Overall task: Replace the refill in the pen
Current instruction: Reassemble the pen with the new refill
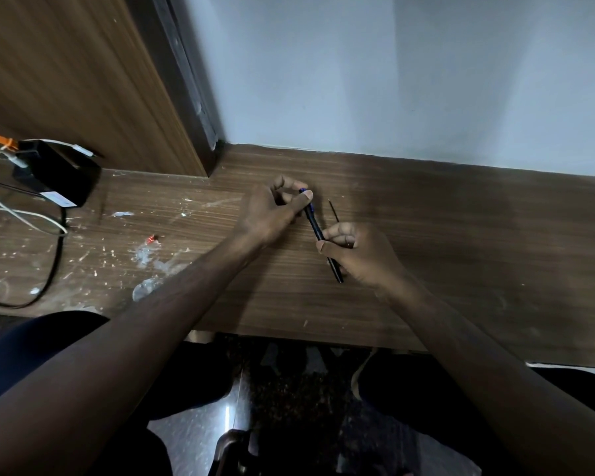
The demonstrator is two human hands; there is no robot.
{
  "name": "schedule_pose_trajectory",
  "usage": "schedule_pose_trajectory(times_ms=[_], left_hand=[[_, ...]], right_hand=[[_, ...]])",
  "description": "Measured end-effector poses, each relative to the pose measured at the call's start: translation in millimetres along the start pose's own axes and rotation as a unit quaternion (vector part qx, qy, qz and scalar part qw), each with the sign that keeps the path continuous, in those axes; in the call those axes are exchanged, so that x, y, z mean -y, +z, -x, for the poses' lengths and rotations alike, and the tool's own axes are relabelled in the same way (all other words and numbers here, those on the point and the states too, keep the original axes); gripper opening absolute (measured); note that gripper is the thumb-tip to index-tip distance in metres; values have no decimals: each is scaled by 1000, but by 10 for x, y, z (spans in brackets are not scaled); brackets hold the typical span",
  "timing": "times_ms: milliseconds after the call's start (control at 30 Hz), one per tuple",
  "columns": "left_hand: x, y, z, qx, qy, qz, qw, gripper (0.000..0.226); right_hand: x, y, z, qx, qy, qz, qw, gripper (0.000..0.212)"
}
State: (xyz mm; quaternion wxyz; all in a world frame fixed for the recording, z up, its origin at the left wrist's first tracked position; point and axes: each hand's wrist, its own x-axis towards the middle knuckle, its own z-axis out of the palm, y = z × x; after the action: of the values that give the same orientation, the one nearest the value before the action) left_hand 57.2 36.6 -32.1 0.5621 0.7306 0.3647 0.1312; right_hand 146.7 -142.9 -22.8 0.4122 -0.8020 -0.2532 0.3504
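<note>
Both hands clamp the pen (312, 219): left hand (272, 214) its blue top, right hand (354, 252) seemingly its lower barrel.

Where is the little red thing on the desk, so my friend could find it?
Start at the black box with white cables in the left corner of the wooden desk. Move right and towards the front edge, into the patch of white scratches. The little red thing lies there by itself, left of the left hand; it is the only red spot on the desk.
</note>
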Motion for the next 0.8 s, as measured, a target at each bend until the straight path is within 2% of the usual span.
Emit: schedule_pose_trajectory(times_ms=[133,200,500,700,800], left_hand=[[-14,76,92,15,65,-99,993,17],[-20,112,140,15,90,-121,988,21],[-33,174,204,56,78,-43,994,33],[-8,194,238,66,103,-65,990,20],[-20,210,235,78,101,-77,989,31]], right_hand=[[-11,-6,-11,-30,-9,9,999,15],[-8,-6,-24,-51,-8,22,998,16],[15,-2,-19,-83,-2,28,996,14],[-7,49,31,-89,-9,34,995,14],[-1,54,16,-98,4,15,995,14]])
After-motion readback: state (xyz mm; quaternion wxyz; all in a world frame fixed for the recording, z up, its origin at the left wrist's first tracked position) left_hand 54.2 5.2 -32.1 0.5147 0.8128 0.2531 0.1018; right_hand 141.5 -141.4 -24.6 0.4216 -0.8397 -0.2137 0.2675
